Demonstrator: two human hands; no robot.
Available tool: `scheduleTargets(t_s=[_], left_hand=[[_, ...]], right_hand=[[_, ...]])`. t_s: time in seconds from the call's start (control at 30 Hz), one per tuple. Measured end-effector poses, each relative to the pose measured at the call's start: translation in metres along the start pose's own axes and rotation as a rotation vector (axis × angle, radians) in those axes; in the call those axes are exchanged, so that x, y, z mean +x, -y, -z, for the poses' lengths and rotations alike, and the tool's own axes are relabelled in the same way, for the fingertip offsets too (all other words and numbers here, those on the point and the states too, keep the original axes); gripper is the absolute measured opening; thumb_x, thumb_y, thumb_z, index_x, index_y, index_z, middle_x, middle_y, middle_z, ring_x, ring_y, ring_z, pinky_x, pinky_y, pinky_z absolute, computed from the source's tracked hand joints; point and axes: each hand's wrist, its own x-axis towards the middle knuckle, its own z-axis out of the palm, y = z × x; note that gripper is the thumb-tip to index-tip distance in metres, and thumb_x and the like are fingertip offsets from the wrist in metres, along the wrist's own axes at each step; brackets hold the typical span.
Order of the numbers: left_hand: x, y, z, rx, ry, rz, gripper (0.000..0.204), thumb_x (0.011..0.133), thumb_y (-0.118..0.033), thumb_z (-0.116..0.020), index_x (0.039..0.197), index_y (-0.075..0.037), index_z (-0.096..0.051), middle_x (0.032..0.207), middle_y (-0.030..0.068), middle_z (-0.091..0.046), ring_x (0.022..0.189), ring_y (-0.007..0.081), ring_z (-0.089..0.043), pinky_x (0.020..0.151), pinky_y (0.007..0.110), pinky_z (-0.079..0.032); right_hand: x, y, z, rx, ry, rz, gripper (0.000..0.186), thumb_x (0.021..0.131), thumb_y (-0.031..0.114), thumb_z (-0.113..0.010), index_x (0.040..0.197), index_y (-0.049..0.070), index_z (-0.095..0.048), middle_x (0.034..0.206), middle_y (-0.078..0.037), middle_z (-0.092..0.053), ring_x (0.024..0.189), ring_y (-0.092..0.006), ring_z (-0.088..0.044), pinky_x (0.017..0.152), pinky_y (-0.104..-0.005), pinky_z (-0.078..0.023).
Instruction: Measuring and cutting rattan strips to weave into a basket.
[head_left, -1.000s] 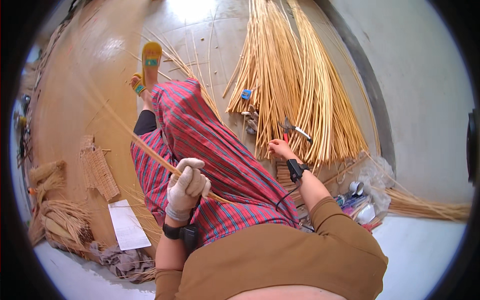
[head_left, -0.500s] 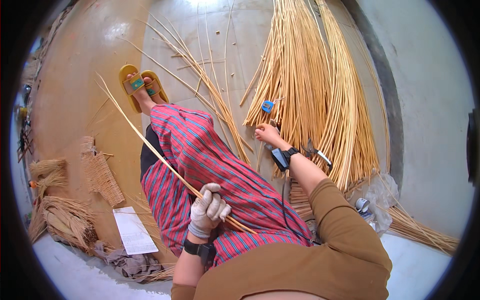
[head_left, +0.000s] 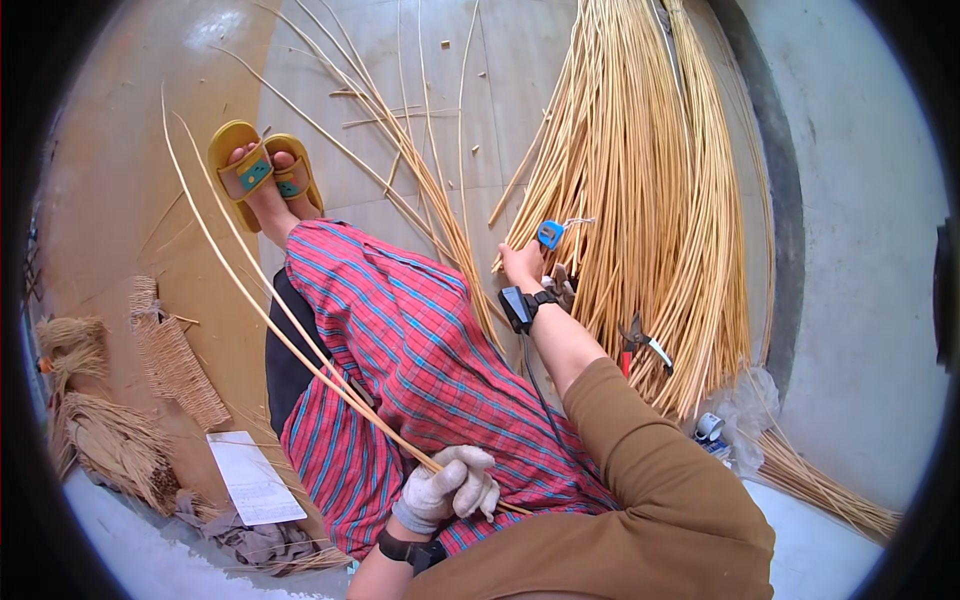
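Two canes (head_left: 402,438) in left hand (head_left: 447,488), white sheet (head_left: 252,476), its writing (head_left: 258,490) illegible

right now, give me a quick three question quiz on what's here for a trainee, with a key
1. True or false: the left hand is gloved.
2. What does that hand grip?
3. Choose one: the small boxy item close to the right hand, by the large cane bundle, is a) red b) blue c) green.

Key: 1. True. 2. Thin canes. 3. b.
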Motion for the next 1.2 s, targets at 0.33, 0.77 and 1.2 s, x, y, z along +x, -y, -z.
scheduleTargets(t_s=[0.33, 0.77, 1.2], left_hand=[[-0.001, 0.001, 0.002, 0.007, 0.01, -0.008, 0.04, 0.111, -0.026, -0.049, 0.14, 0.001, -0.058, 0.07, 0.0004, -0.057, 0.058, 0.0138, -0.054, 0.073, 0.038, -0.053], [0.001, 0.005, 0.003, 0.046, 0.012, -0.056, 0.038, 0.111, -0.026, -0.049, 0.139, -0.001, -0.059, 0.067, 0.001, -0.058, 0.057, 0.0151, -0.056, 0.072, 0.039, -0.054], [0.004, 0.011, 0.005, 0.028, 0.056, -0.067, 0.04, 0.113, -0.025, -0.044, 0.143, -0.001, -0.056, 0.067, 0.0033, -0.053, 0.057, 0.0171, -0.053, 0.077, 0.041, -0.055]], right_hand=[[0.029, -0.065, 0.005, 1.07, 0.56, -0.117, 0.017, 0.09, 0.017, -0.082, 0.103, 0.009, -0.075, 0.088, -0.003, -0.076, 0.076, -0.0118, -0.068, 0.064, -0.0282, -0.048], [-0.051, -0.057, 0.036, 1.707, 0.883, -0.211, 0.041, 0.11, 0.025, -0.053, 0.144, 0.003, -0.055, 0.139, -0.008, -0.066, 0.129, -0.0201, -0.062, 0.104, -0.0349, -0.055], [-0.017, -0.047, 0.037, 1.703, 0.99, -0.165, 0.04, 0.107, 0.032, -0.058, 0.132, 0.001, -0.062, 0.126, -0.015, -0.069, 0.116, -0.0277, -0.067, 0.099, -0.0377, -0.055]])
